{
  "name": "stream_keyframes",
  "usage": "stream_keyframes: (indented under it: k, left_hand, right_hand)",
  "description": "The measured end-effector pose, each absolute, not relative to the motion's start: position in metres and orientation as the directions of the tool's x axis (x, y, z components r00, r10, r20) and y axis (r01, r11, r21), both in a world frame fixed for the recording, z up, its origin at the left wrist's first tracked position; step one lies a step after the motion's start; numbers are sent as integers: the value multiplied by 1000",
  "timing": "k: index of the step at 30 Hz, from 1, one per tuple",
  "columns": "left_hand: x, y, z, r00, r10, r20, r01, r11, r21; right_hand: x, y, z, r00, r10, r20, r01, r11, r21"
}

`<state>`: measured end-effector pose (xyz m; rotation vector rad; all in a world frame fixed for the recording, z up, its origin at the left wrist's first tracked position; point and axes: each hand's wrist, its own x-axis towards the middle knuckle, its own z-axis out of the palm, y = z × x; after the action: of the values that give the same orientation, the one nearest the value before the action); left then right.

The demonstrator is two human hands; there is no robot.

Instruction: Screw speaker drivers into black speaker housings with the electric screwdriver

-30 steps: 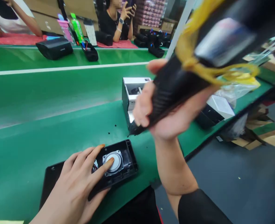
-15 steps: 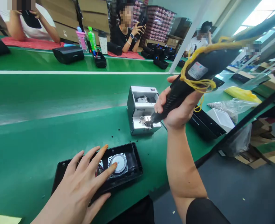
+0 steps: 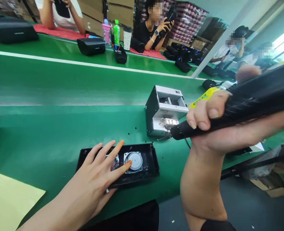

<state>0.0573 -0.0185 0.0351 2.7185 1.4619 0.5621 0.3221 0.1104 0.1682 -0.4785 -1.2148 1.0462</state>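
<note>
My left hand (image 3: 100, 173) lies spread across a black speaker housing (image 3: 148, 175), thumb along its near side and fingertips over its far rim. The index fingertip touches a round silver speaker driver (image 3: 135, 161) inside. Under the fingers, a second driver (image 3: 114, 162) with red and black wires is partly covered. My right hand (image 3: 209, 125) is wrapped around a black electric screwdriver (image 3: 259, 96), which leans nearly level. Its thin bit points left, just in front of the silver screw feeder (image 3: 168, 110). Whether a screw sits on the bit is too small to tell.
Small dark screws (image 3: 135, 128) lie loose on the green bench beside the feeder. Yellowish paper (image 3: 9, 199) covers the near left corner. Past a white divider, co-workers (image 3: 153, 25) hold black units at a bench bearing bottles (image 3: 116, 33) and housings (image 3: 91, 46).
The screwdriver has come down from a steep slant to nearly level, its tip shifting from the feeder's outlet to in front of it. My view has turned left; my left hand stays on the housing.
</note>
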Motion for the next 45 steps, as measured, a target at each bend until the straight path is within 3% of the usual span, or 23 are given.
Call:
stream_keyframes:
  k: [7,14,21,37,45]
  left_hand:
    - [56,-22,32,514,827,229,813,-554,176]
    - [54,-20,36,531,828,180,812,-558,173]
    - [56,-18,38,540,825,169,812,-563,156]
    - [56,-20,33,523,823,221,814,-559,155]
    - [56,-19,40,540,826,163,810,-563,165]
  right_hand:
    - [272,98,169,-239,868,435,-512,268,-816]
    - [228,96,127,-366,844,392,-602,106,-792]
    - [217,109,98,-285,807,518,-609,264,-748]
    - [216,110,86,-332,816,473,-567,228,-792]
    - [214,108,83,-392,794,464,-546,206,-812]
